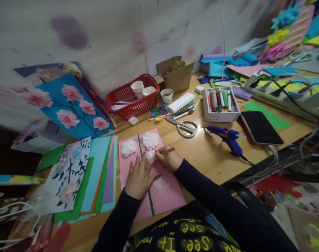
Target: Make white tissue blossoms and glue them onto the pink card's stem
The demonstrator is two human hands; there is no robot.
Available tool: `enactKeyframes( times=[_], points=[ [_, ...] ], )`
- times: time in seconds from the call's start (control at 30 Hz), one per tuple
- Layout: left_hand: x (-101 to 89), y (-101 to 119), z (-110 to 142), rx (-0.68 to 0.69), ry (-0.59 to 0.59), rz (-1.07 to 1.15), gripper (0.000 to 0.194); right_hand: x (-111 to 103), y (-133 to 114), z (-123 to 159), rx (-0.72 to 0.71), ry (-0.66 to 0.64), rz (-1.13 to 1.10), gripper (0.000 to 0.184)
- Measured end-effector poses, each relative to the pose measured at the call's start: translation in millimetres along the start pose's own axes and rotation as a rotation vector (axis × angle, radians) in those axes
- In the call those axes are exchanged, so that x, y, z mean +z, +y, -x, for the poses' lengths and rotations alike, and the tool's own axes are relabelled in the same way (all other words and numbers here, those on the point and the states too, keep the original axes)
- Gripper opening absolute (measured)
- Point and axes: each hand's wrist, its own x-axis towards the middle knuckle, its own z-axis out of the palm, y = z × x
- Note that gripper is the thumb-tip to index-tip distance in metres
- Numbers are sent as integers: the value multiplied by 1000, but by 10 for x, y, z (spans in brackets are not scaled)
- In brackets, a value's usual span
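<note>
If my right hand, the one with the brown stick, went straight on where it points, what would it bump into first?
Probably the small white paper piece on the pink sheet, just ahead of your right hand. They may already be touching; depth is hard to judge there.

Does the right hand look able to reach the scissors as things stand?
Probably yes: only bare tabletop shows between the right hand and the scissors, with nothing standing in the way, though the hand holds a brown stick that would likely need setting down first.
</note>
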Motion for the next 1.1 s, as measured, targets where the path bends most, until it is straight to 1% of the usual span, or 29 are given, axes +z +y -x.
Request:
enactKeyframes(
  times=[0.1, 0.17, 0.2, 0.27, 0.3, 0.4, 0.5, 0.6, 0.73, 0.83, 1.1],
  points=[
    [-76, 62, -37, -20, -23, 0, 57, 4, 40, -10, 16, -15, -21, 40],
    [-128, 109, -66, -38, -38, -16, 57, 12, 102, -15, 12, -41, -38, 38],
    [-149, 130, -80, -49, -45, -27, 56, 18, 140, -19, 11, -59, -48, 35],
    [-176, 158, -105, -75, -59, -43, 55, 39, 216, -30, 18, -95, -76, 20],
    [-179, 164, -113, -87, -61, -44, 55, 53, 247, -36, 28, -108, -92, 17],
    [-152, 152, -114, -103, -37, -28, 50, 93, 292, -45, 82, -123, -143, 28],
    [-115, 135, -99, -88, 7, -47, 48, 106, 261, -42, 162, -120, -194, 27],
    [-128, 147, -102, -78, 2, -88, 51, 80, 190, -38, 219, -81, -242, 21],
    [-213, 173, -142, -87, -82, -74, 49, 11, 99, -29, 224, 10, -310, 35],
    [-254, 160, -161, -79, -126, -56, 49, -34, 60, -16, 203, 51, -345, 33],
    [-209, 113, -155, -47, -101, -70, 47, -87, 88, 32, 187, 113, -390, 30]
  ],
)
